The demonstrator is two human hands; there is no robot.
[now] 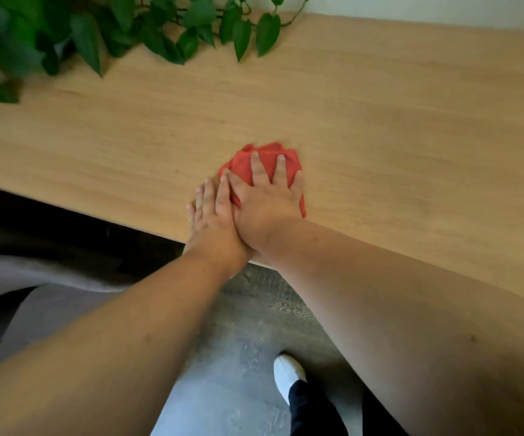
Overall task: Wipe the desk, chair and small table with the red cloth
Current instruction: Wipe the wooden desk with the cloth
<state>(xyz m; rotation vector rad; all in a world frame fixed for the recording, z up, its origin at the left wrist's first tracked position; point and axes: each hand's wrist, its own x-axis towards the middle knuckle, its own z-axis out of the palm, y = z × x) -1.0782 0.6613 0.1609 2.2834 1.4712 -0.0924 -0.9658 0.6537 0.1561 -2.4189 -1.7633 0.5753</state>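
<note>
The red cloth (267, 162) lies bunched on the light wooden desk (396, 121), a little in from its near edge. My right hand (270, 202) presses flat on top of the cloth with fingers spread. My left hand (213, 221) lies flat on the desk right beside it, its fingers touching the cloth's left edge and its wrist tucked under my right wrist. Most of the cloth is hidden under my right hand.
A leafy green plant (66, 36) trails over the desk's far left corner. Below the desk's front edge are a grey floor (238, 388), a grey curved chair part (34, 278) at the left, and my white shoe (287, 376).
</note>
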